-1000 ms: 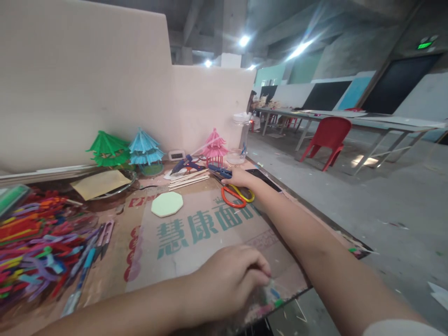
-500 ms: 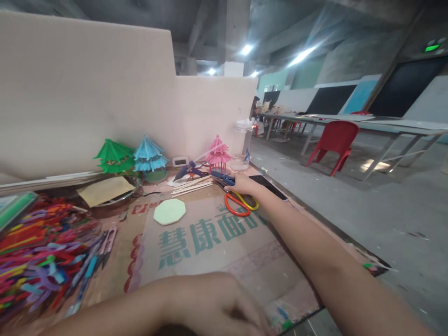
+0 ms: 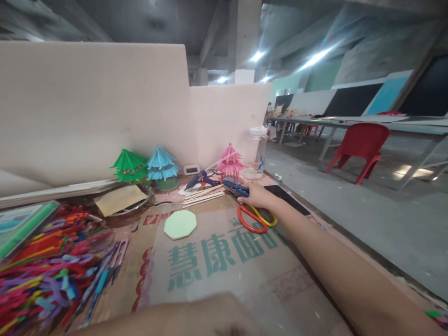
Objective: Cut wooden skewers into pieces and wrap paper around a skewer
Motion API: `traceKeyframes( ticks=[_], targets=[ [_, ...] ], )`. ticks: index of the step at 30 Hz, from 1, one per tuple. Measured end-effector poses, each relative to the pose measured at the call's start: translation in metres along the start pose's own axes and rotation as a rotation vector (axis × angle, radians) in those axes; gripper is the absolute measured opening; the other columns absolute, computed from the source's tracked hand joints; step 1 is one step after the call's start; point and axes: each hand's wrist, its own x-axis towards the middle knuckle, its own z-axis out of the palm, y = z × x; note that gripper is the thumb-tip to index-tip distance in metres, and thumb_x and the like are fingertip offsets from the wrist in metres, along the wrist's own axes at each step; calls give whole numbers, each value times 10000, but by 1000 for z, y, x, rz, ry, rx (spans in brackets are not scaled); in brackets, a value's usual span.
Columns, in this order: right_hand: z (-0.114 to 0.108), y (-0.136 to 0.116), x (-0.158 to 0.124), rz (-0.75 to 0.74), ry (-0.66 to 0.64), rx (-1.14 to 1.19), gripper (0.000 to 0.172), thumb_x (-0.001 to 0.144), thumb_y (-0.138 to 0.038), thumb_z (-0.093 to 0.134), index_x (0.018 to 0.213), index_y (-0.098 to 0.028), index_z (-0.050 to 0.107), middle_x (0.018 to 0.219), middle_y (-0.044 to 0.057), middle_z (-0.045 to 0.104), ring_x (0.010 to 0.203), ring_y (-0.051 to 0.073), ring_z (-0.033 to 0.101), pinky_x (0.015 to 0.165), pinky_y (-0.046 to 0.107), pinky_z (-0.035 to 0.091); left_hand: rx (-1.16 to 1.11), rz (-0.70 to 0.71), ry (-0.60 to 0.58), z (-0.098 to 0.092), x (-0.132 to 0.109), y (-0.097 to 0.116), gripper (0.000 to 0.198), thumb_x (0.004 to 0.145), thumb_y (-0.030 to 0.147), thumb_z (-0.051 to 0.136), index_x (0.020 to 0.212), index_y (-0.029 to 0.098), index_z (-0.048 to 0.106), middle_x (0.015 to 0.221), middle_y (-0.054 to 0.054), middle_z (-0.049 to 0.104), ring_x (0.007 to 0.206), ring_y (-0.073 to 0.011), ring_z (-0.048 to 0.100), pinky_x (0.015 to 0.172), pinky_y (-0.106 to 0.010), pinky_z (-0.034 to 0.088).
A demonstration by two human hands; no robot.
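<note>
My right hand (image 3: 255,195) reaches to the far right part of the work board, its fingers closed round dark blue-handled pliers (image 3: 236,188). Just below it lie scissors (image 3: 252,219) with one red and one yellow handle loop. My left hand (image 3: 220,317) is at the bottom edge, blurred and cut off, with its fingers hidden. A pale green octagonal piece (image 3: 180,224) rests flat on the printed cardboard (image 3: 224,280). Thin wooden sticks (image 3: 203,198) and a blue glue gun (image 3: 201,179) lie left of my right hand.
Green (image 3: 129,165), blue (image 3: 162,163) and pink (image 3: 230,161) small tiered-roof models stand along the white partition (image 3: 105,102). A clear bottle (image 3: 257,149) and a phone (image 3: 287,199) are at the right. Many coloured pipe cleaners (image 3: 42,280) heap at the left, beside pens and tweezers (image 3: 121,256).
The camera view has shifted, so the table appears further right and slightly lower. My left hand has dropped mostly out of view. My right hand stays at the pliers.
</note>
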Motion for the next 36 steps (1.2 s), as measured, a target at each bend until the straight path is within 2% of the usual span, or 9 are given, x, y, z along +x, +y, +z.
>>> traceKeyframes(
  ticks=[3,6,8,9,11,13,17,25,36],
  targets=[
    [-1,-1,0,5,-1,3,489,768,-413,691,1198,-188,632,1137,117,682,1010,251,643,867,308,470,7,-171,114,-11,-5,-2,549,893,464,499,1337,142,500,1452,-169,440,1339,-355,374,1077,-502,322],
    [-3,-1,0,9,-11,4,455,766,-410,688,1159,-181,654,1114,124,690,1013,264,642,864,320,477,-222,-27,-175,-19,-3,-1,407,938,354,430,1232,136,608,1228,-121,650,1104,-255,609,939,-353,467],
    [-4,0,0,-2,-17,7,432,764,-417,687,1134,-194,667,1084,108,702,1024,262,640,876,317,474,-349,-28,-251,-29,1,-4,340,946,274,408,1023,149,715,921,-27,747,823,-151,689,728,-202,509],
    [-5,0,0,-8,-18,8,430,761,-424,689,1129,-203,669,1074,98,705,1030,258,639,884,312,471,-333,-113,-183,-37,4,-9,303,927,285,458,965,150,726,843,-2,746,754,-128,686,664,-169,500],
    [-6,3,0,-8,-7,8,482,747,-446,699,1168,-217,650,1114,96,689,1068,258,624,904,310,465,-60,-413,124,-60,11,-28,220,879,341,551,870,207,727,811,49,738,753,-110,677,681,-150,493],
    [-5,5,1,6,14,5,612,723,-472,715,1270,-235,578,1237,110,628,1141,273,585,923,327,460,116,-603,311,-85,16,-55,266,924,272,448,1000,185,687,1001,-34,724,919,-176,659,800,-242,493],
    [2,7,3,29,41,-11,730,699,-524,715,1349,-280,490,1362,118,528,1225,296,519,955,374,444,354,-845,402,-112,25,-109,226,906,237,511,1072,146,636,1099,-134,660,1038,-255,610,893,-388,473],
    [4,0,-1,29,31,-62,787,663,-584,720,1343,-253,501,1404,133,482,1307,311,428,1010,375,393,592,-913,342,-94,42,-140,349,905,337,566,1203,156,552,1227,-102,574,1064,-238,587,889,-461,505],
    [-23,-25,-10,3,-94,-200,641,745,-516,693,1263,-148,609,1261,196,610,1200,346,539,989,387,403,718,-945,349,-89,49,-148,319,908,325,564,1173,147,568,1188,-98,593,1027,-224,602,864,-439,519]
  ],
)
